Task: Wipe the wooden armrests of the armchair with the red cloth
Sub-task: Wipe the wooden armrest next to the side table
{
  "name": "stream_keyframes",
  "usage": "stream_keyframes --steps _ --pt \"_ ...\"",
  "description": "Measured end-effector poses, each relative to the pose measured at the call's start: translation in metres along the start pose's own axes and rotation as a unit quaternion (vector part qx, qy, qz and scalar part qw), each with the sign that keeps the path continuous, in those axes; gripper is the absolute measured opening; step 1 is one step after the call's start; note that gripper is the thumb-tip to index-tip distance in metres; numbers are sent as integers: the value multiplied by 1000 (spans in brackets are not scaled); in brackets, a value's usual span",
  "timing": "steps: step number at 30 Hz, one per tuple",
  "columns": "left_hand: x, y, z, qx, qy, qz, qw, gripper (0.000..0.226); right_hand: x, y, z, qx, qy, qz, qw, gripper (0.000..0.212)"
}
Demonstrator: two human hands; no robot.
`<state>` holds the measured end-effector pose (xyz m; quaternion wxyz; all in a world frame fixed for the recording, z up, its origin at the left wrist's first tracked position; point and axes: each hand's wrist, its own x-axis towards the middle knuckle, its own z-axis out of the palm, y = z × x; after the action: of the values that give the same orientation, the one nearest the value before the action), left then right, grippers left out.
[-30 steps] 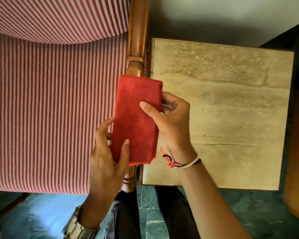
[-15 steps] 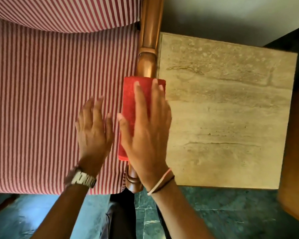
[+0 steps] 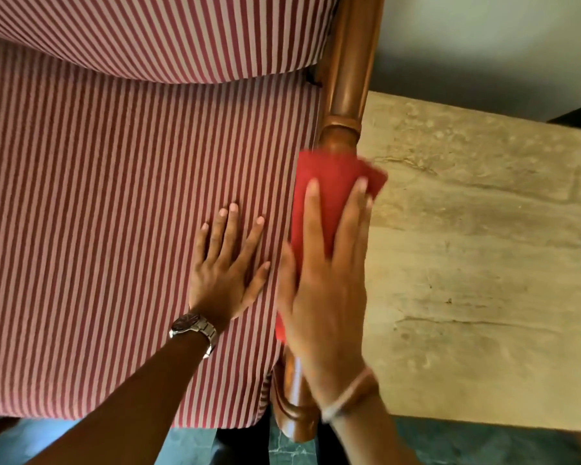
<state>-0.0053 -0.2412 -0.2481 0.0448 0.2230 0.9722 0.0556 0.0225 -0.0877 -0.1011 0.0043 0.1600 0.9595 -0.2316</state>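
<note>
A: On the armrest (image 3: pixel 344 95), right side of the striped seat cushion (image 3: pixel 114 213): where is the red cloth (image 3: pixel 329 196)?

B: Draped over the wooden rail, just below its turned collar. One corner sticks out over the stone counter (image 3: pixel 483 263) beside the chair.

A: Right hand (image 3: pixel 322 283)?

B: Flat on top of the cloth, fingers (image 3: pixel 311 209) extended and spread, pressing it down onto the rail rather than clenched round it. Edges motion-blurred. Bands on the wrist.

A: Change from half a second ago?

B: Cloth and hand sit farther up the rail, nearer the collar. More bare wood shows at the front end of the armrest, below the wrist. The cloth's far edge looked square before; now it is rumpled with that corner flared out.

A: Left hand (image 3: pixel 225 273)?

B: Released, holding nothing. Palm down on the cushion, fingers splayed, just beside the cloth, much as before. Metal watch (image 3: pixel 195 327) on the wrist.
</note>
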Motion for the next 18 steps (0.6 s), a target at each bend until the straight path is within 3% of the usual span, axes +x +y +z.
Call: stream_keyframes --steps 4,10,16,18 --pt "0 -1 8 1 26 2 1000 72 -40 5 2 -2 -23 4 1000 70" --pt "-2 -1 11 11 27 -1 1000 72 56 3 -3 9 3 -16 1000 77" --pt "-2 -2 14 11 49 -7 999 72 -38 1 -3 -1 -36 -18 999 71" --pt "-1 -3 17 15 47 -8 999 72 -27 6 0 -1 -32 -24 999 70"
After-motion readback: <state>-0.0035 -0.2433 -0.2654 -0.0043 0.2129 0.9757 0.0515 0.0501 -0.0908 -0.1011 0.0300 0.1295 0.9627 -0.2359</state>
